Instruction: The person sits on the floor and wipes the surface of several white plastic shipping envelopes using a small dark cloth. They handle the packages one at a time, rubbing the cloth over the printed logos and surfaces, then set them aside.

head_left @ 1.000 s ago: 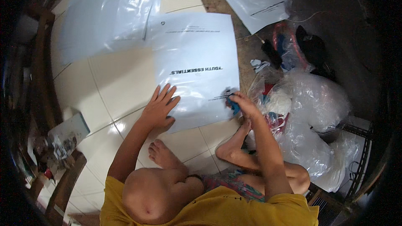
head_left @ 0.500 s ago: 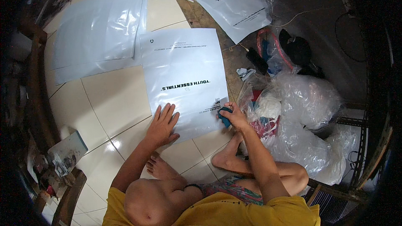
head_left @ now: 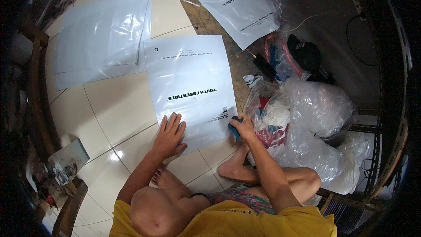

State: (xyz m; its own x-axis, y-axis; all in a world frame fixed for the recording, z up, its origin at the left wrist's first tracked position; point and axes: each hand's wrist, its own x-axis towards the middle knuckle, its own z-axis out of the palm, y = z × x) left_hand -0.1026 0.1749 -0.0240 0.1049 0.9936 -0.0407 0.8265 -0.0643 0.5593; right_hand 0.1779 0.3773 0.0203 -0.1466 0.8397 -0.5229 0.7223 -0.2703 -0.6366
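White glossy plastic: a flat mailer bag (head_left: 190,90) lies printed side up on the tiled floor (head_left: 118,105), taken here as landmark. Left hand (head_left: 169,135) rests flat on the bag's near left corner, fingers spread and released, gripping nothing, just pinning the film. Right hand (head_left: 242,127) sits at the bag's near right corner, fingers clenched around a small blue object (head_left: 233,128); too hidden by the fingers to say what kind of tool it is. Beyond the bag's far left corner, a stack of similar plain bags (head_left: 101,39), one edge touching or just overlapping the landmark's; cannot tell which. Beyond its far right corner, another printed bag (head_left: 239,4) on a wooden board (head_left: 206,15). Right of the bag, close to the gripping hand, a heap of clear plastic bags with clothing (head_left: 307,123) and a black cap (head_left: 305,55). Risks, as judged: film on polished tile looks slippery, and only one corner is weighted, so a push or pull from the right hand could skate or skew the bag toward the stack. Pressure at one corner could also ridge the film and crease it. The clear heap crowds the right hand, so an elbow or wrist swing may drag loose plastic onto the bag's edge. A folded leg (head_left: 263,175) lies just near the bag's lower right edge; a shift of it could catch the corner.
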